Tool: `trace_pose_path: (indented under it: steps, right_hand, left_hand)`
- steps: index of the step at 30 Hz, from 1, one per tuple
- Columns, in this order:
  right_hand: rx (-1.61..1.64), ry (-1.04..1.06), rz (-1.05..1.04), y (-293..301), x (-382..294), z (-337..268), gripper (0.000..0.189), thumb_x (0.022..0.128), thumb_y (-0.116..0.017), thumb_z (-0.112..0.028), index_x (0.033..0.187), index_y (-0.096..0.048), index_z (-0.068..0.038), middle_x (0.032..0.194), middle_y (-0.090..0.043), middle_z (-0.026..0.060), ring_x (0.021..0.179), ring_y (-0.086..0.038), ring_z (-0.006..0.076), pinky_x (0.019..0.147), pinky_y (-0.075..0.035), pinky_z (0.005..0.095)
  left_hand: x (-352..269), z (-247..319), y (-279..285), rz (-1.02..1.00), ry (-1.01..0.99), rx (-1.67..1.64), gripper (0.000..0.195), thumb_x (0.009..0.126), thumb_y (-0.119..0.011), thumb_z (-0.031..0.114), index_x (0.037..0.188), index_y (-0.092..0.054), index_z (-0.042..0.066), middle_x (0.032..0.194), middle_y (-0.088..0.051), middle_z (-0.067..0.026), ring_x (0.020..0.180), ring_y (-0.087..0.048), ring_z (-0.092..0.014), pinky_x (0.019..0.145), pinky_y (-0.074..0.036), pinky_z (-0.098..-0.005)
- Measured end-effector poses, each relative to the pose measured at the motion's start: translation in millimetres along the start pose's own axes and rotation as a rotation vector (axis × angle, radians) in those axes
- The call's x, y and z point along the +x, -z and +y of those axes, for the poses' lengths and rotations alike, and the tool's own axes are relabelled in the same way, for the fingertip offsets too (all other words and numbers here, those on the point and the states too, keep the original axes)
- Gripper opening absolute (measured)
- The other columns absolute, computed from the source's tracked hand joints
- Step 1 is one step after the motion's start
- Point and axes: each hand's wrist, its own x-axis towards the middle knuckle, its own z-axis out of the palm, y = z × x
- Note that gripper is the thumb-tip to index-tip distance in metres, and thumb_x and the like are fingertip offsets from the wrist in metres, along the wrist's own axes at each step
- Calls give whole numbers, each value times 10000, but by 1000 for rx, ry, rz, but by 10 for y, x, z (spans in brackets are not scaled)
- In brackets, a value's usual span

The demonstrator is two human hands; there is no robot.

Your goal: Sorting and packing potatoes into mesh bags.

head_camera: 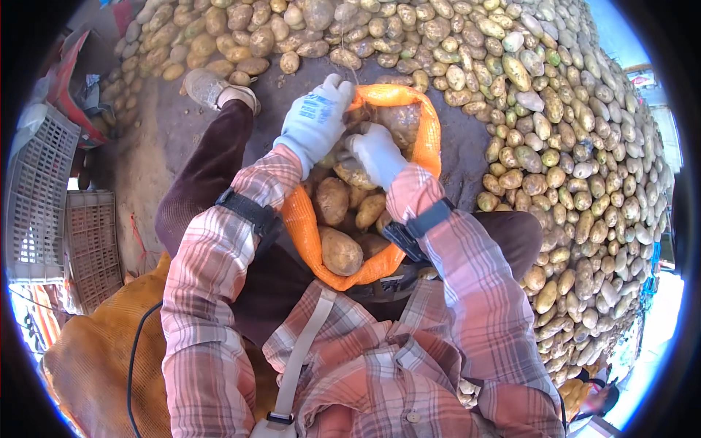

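Observation:
An orange mesh sack with a rolled rim stands between my legs, holding several potatoes. My left hand, in a white work glove with blue print, is at the sack's far left rim, its fingers curled by the orange edge. Inside the mouth, my right hand, also gloved, reaches down over the potatoes, close to my left hand. A potato lies just below its fingers. The fingertips of my right hand are partly hidden, so its hold is unclear.
A large potato heap curves round the far side and right. Plastic crates stand at the left, near a red-edged cardboard box. A filled yellow mesh sack lies at lower left. Another person shows at lower right.

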Motion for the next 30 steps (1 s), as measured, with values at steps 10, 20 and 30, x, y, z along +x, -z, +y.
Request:
trace_pose_path:
  steps: [10,20,30]
  right_hand:
    - [-149,572,302,1362,-692,-1147,298,921,-663,-197,1137,-650,9,893,-720,82,653,-648,121,556,-494,223]
    - [-1515,885,77,1868,3034,159,654,785,-654,-208,1420,-493,-202,1321,-592,197,1169,-604,390,999,-465,485]
    - [-575,311,91,2052,2042,60,583,817,-754,-296,1294,-555,-26,884,-686,145,741,-643,226,650,-522,331]
  left_hand:
    - [-165,-8,354,96,160,-329,523,779,-732,82,1271,-559,36,1213,-577,-180,1116,-600,-376,948,-498,-402]
    - [-168,11,546,-163,447,-683,757,693,-800,66,1369,-478,-48,1232,-575,-183,1160,-582,-327,1015,-448,-367]
    - [-162,-190,444,-119,398,-374,332,829,-730,65,1123,-601,-22,944,-572,-129,835,-586,-210,735,-485,-344]
